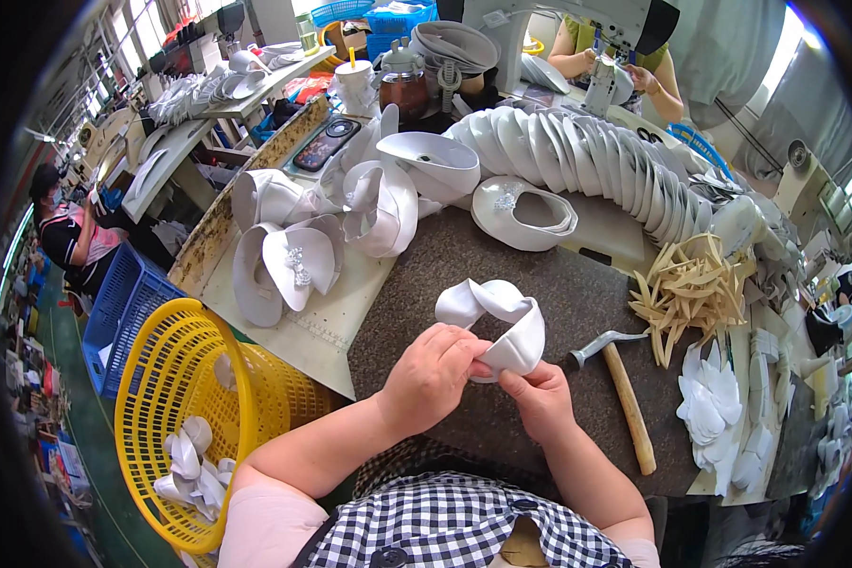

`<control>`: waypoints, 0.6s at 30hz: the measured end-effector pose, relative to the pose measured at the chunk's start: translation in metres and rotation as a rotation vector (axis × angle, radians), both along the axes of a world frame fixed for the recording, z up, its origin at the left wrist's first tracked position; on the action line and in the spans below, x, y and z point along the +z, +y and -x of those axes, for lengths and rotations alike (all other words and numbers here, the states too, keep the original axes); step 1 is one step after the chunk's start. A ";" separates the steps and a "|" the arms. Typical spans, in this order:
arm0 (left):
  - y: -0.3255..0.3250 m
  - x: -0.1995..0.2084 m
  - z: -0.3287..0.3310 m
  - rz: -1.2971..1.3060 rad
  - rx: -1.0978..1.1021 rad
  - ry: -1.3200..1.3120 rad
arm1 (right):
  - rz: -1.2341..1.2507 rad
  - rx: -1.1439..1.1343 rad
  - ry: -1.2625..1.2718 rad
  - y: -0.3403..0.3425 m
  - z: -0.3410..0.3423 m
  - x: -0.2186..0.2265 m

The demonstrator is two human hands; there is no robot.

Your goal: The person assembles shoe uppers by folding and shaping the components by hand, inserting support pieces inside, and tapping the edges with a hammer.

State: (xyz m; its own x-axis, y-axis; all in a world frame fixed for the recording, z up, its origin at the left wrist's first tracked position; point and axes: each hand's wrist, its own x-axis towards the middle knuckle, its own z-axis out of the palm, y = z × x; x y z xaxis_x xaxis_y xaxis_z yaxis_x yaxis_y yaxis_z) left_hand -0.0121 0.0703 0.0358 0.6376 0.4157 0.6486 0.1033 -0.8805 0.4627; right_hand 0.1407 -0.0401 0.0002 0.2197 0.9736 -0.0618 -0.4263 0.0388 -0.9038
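Observation:
A white shoe upper [523, 343], curled into an open loop, is held above the dark stone-like worktop [402, 298]. My left hand [429, 377] pinches its near edge between thumb and fingers. On the same edge, further right, my right hand [542, 405] grips with the thumb in front; part of its fingers is hidden behind the upper. A shoe hammer [628, 407] with a wooden handle lies to the right of my right hand. Beyond the held piece sits another white upper [525, 216] with a sparkling ornament.
A long row of nested white uppers [577, 156] curves along the back. Tan curved strips [693, 284] are heaped at right, above thin white pieces [708, 402]. Ornamented uppers [298, 265] and a phone [327, 144] lie left. A yellow basket [241, 379] stands at lower left. A co-worker's hand [642, 79] is at a machine.

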 end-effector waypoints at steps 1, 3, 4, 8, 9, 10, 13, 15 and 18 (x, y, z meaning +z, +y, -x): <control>0.003 -0.001 0.007 -0.009 -0.026 0.034 | 0.165 0.005 -0.187 -0.001 -0.001 0.005; 0.014 0.000 0.024 -0.107 -0.040 0.103 | 0.204 -0.044 -0.633 -0.006 -0.009 0.010; 0.017 0.000 0.033 -0.208 -0.041 0.160 | 0.132 -0.165 -0.823 -0.010 -0.012 0.014; 0.015 -0.006 0.039 -0.381 -0.148 0.342 | -0.241 -0.254 -1.424 0.010 0.001 0.050; 0.013 -0.007 0.036 -0.374 -0.159 0.348 | -0.413 -0.137 -1.668 0.019 0.005 0.053; 0.012 -0.005 0.032 -0.405 -0.109 0.400 | -0.401 -0.142 -1.669 0.019 0.003 0.048; 0.013 -0.013 0.032 -0.381 -0.030 0.430 | -0.382 0.002 -1.848 0.021 0.001 0.029; 0.014 -0.022 0.036 -0.275 0.042 0.386 | -0.331 -0.051 -1.791 0.018 0.008 0.023; 0.016 -0.021 0.038 -0.235 -0.026 0.350 | -0.332 -0.046 -1.706 0.017 0.007 0.023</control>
